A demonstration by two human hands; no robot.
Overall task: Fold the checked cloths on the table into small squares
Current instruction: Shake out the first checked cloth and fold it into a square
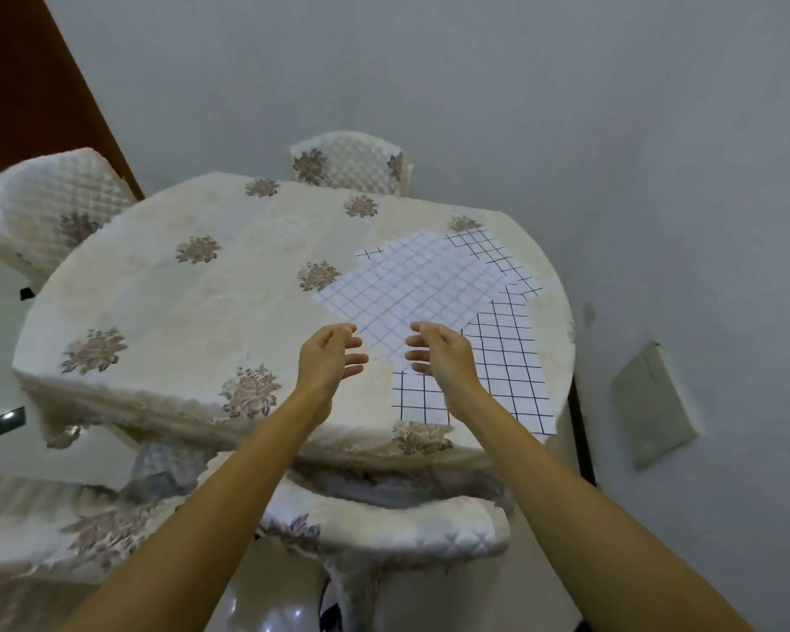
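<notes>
- The round counter (179,303) wears a cream quilted cover with brown flower clusters.
- The checked cloths lie flat and overlapping on its 3 o'clock half.
- On top is a white cloth with faint blue-grey check lines (407,285), turned so that one corner points to 6 o'clock, towards the person.
- Beneath it shows white cloth with dark, bold check lines (507,358). It is seen at 5 o'clock, where it reaches the counter rim, and at 1 o'clock. I cannot tell whether these parts are one cloth or several.
- The left hand (329,358) hovers just at 9 o'clock of the pale cloth's near corner. Its grip is relaxed, with fingers loosely curled and spread and nothing held. Whether its thumb and forefinger touch the cloth edge is unclear.
- The right hand (443,358) is at 3 o'clock of that corner, over the bold-lined cloth. Its palm faces the left hand, its fingers are loosely curled, and the grip is empty.
- The two hands are apart, with the pale cloth's corner between them.
- Chairs in matching cream quilted covers stand around the counter, at 10 o'clock (51,207), 12 o'clock (352,161) and 6 o'clock (384,526).
</notes>
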